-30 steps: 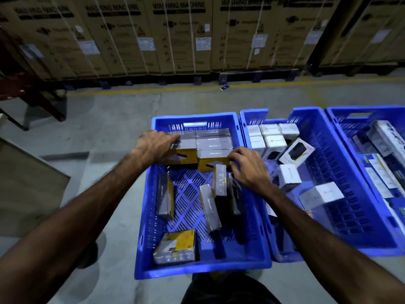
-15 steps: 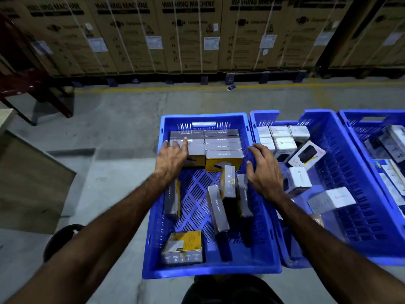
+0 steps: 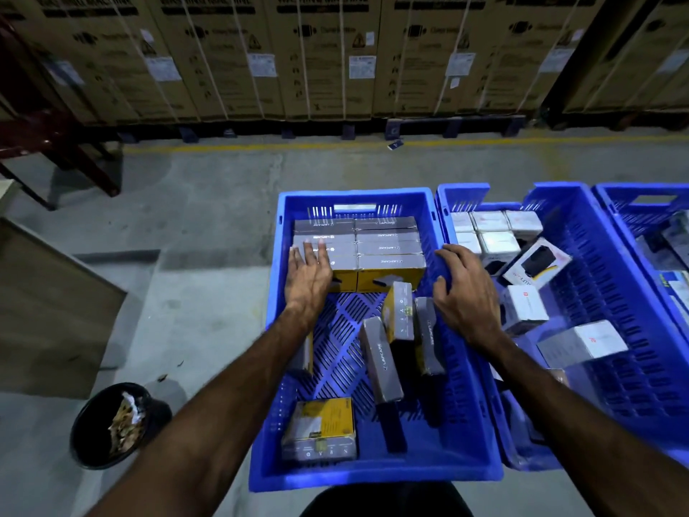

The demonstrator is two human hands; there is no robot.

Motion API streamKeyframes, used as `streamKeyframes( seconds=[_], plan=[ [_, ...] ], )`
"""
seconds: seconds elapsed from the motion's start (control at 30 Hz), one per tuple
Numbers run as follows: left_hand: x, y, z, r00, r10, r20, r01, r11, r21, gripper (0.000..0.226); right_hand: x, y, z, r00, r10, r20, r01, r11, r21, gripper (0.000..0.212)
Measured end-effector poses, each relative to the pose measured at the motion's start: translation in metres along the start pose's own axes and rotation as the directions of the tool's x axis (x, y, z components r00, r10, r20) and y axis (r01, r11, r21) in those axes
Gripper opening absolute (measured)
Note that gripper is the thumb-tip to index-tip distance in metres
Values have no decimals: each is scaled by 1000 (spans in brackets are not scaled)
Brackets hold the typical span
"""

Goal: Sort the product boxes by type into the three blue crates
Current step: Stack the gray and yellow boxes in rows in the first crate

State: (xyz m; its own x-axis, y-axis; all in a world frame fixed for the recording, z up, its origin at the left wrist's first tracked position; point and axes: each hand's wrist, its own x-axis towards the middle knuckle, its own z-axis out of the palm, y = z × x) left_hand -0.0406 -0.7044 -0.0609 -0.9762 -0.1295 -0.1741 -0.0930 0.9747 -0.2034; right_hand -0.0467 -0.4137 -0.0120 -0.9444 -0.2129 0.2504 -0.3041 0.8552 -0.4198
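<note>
Blue plastic walled the left crate [image 3: 462, 423], my landmark. Grey-and-yellow boxes [image 3: 389, 251] sat packed in rows against its far wall. My left hand [image 3: 307, 278] lay flat on the left row, fingers spread, gripping nothing. My right hand [image 3: 466, 296] rested loosely open over its right rim, holding nothing, just beside three loose boxes [image 3: 400, 311] standing on edge mid-crate. Another yellow box [image 3: 320, 429] lay flat near its front wall. Right of it, touching, the middle crate [image 3: 611, 278] held white boxes [image 3: 492, 233].
</note>
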Motion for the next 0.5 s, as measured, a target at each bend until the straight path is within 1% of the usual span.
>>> streamKeyframes(
  seconds=[0.17,0.37,0.43,0.5],
  plan=[
    [0,3,1,1000,1,-22,-2,999,-46,72,1,0,0,1000,0,-3,0,1000,2,48],
    [0,2,-2,999,-5,31,6,1000,-26,74,0,-4,-4,1000,-9,17,10,999,-33,48],
    [-3,0,-7,997,-3,75,3,1000,-10,80,0,-6,-6,1000,-9,22,10,999,-46,48],
    [-14,0,-15,996,8,85,-5,999,-42,89,-1,-6,-7,1000,-2,25,3,998,-55,47]
  ],
)
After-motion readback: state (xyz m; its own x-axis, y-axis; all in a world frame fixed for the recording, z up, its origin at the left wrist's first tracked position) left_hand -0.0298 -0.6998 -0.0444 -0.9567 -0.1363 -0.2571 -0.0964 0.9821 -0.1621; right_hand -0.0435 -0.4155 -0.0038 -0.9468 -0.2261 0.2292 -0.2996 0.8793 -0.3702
